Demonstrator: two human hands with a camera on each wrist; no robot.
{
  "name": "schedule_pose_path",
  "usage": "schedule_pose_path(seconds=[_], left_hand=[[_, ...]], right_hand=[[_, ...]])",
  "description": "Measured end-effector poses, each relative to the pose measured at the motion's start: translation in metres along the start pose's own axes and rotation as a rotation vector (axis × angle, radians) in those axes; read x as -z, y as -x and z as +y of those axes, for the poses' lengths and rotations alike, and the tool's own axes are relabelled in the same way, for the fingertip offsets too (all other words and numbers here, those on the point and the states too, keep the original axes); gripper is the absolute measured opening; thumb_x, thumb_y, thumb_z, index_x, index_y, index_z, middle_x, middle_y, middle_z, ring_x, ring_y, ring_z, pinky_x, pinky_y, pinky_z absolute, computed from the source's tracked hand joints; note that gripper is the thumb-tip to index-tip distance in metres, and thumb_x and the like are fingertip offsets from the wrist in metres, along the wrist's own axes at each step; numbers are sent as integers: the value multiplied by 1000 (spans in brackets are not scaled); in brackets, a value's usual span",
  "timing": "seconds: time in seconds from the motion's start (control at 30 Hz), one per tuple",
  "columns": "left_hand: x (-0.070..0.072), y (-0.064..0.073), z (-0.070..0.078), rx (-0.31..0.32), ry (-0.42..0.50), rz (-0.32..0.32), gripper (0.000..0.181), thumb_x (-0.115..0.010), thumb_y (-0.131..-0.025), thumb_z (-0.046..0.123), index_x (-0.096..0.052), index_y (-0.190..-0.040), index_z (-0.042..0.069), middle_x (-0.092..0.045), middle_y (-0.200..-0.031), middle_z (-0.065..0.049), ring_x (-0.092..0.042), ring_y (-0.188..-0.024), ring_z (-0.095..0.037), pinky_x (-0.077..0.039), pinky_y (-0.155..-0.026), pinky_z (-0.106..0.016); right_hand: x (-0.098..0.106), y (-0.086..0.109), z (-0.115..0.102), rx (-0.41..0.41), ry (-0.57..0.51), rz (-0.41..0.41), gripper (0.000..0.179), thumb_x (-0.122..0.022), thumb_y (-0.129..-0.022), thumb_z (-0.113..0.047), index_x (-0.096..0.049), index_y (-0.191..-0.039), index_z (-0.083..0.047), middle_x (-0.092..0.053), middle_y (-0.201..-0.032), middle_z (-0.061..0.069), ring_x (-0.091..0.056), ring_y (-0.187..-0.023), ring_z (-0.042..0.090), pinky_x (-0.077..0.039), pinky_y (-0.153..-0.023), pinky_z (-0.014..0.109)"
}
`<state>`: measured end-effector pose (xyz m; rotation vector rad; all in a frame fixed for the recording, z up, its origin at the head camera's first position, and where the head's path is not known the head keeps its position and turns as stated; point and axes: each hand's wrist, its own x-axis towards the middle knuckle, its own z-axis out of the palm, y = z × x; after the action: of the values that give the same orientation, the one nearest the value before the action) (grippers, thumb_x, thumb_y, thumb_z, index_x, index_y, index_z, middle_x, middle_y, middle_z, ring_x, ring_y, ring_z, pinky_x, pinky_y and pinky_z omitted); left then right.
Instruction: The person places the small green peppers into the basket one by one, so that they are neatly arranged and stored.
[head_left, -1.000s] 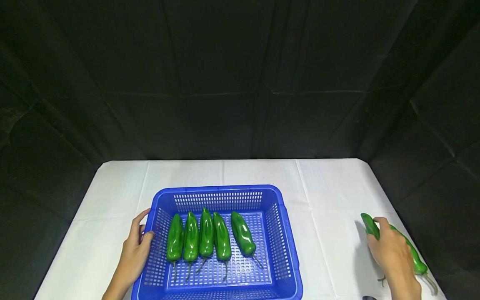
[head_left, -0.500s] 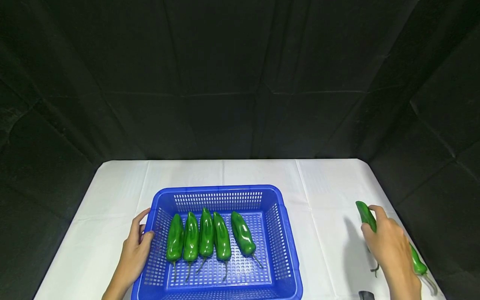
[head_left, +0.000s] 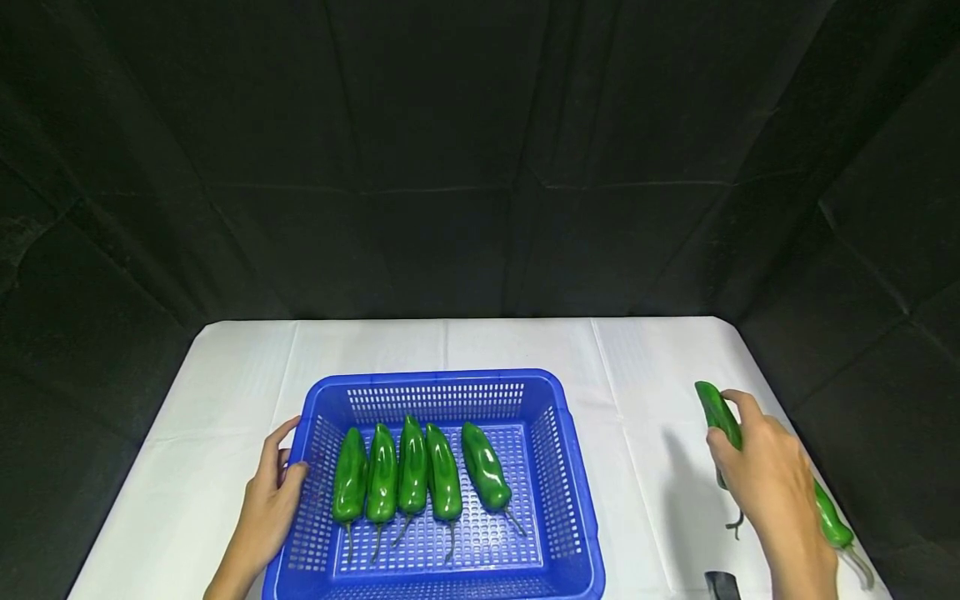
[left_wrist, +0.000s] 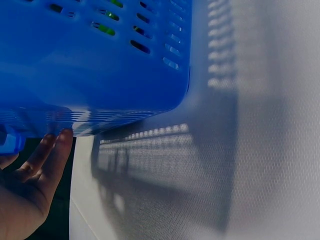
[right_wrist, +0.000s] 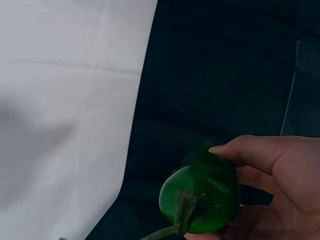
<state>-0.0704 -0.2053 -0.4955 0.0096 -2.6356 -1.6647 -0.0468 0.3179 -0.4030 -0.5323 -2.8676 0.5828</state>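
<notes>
My right hand (head_left: pixel 765 467) holds a green chili pepper (head_left: pixel 718 417) above the white table, thumb on one side and fingers on the other. Its stem end (right_wrist: pixel 200 200) faces the camera in the right wrist view. Another green chili pepper (head_left: pixel 831 517) lies at the table's right edge, partly behind my wrist. At the left, my left hand (head_left: pixel 268 500) grips the rim of a blue plastic basket (head_left: pixel 435 380), and its fingers (left_wrist: pixel 62 150) touch the outer wall. Several green chili peppers (head_left: pixel 412 467) lie in the basket, most side by side, one slightly apart.
White cloth covers the table (head_left: pixel 637 375), with black fabric (head_left: pixel 450 167) hanging behind and at both sides. Part of a dark device (head_left: pixel 722 583) shows by my right wrist at the bottom edge.
My right hand has lifted the chili pepper off the table's right side and carried it up and to the left. My left hand and the basket stay put.
</notes>
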Motion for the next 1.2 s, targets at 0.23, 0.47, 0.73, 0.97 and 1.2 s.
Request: schedule_pose_path(seconds=[0.23, 0.47, 0.73, 0.97, 1.2], left_hand=[[0, 0, 1, -2, 1, 5, 56, -41, -101, 4, -27, -155, 17, -63, -120, -20, -67, -85, -21, -55, -58, -32], [-1, 1, 4, 2, 4, -5, 55, -40, -102, 5, -27, -154, 18, -63, -120, -21, -67, -84, -22, -55, -57, -32], [0, 1, 2, -3, -1, 7, 56, -41, -101, 5, -27, -154, 18, -63, -119, -20, -66, -83, -20, -55, -57, -32], [0, 1, 1, -6, 1, 6, 56, -40, -102, 4, -27, -155, 17, -63, -120, -20, -67, -84, -21, -55, -58, -32], [0, 1, 3, -1, -1, 4, 56, -40, -102, 5, -27, -154, 18, -63, -120, -20, -67, -84, -20, -55, -58, -32]], right_hand=[[3, 3, -18, 55, -34, 27, 50, -62, -92, -10, -47, -139, 0, -58, -85, 25, -59, -71, 38, -44, -46, 41], [6, 3, -33, 93, -66, 29, 49, -61, -93, -11, -48, -139, -2, -60, -85, 22, -60, -71, 37, -43, -45, 38], [1, 3, -53, 156, -83, 51, 47, -61, -93, -11, -50, -139, -4, -62, -88, 23, -61, -73, 38, -44, -49, 42], [-8, 5, -78, 209, -120, 55, 46, -62, -92, -10, -52, -137, -4, -62, -93, 26, -63, -75, 39, -52, -49, 42], [-21, 8, -104, 242, -180, 9, 46, -63, -92, -9, -53, -137, -6, -64, -94, 24, -65, -73, 35, -54, -47, 35]])
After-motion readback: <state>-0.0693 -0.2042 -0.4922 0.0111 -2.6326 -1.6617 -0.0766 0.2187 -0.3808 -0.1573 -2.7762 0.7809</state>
